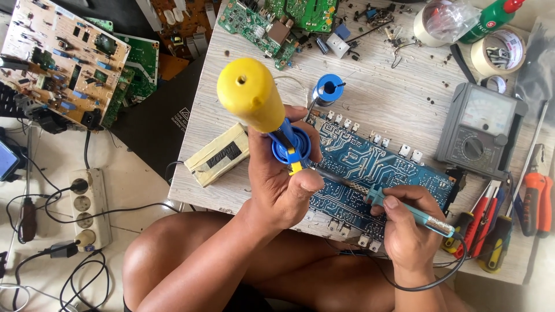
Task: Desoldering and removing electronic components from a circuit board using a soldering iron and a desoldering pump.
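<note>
My left hand (281,179) grips a desoldering pump (259,104) with a yellow plunger top and blue body, held upright over the left end of a blue circuit board (376,167). My right hand (407,231) holds a soldering iron (399,205) with a teal handle; its metal tip points left, down onto the board beside the pump's nozzle. The board lies solder side up on a pale wooden table (376,98), with white components along its edges. The pump's nozzle is hidden behind my left hand.
An analog multimeter (478,130) sits right of the board, with screwdrivers and pliers (523,211) at the table's right edge. A blue solder spool (328,88), tape rolls (498,51), green boards (272,23), a taped block (218,153). On the floor: a power strip (89,208), more boards (63,58).
</note>
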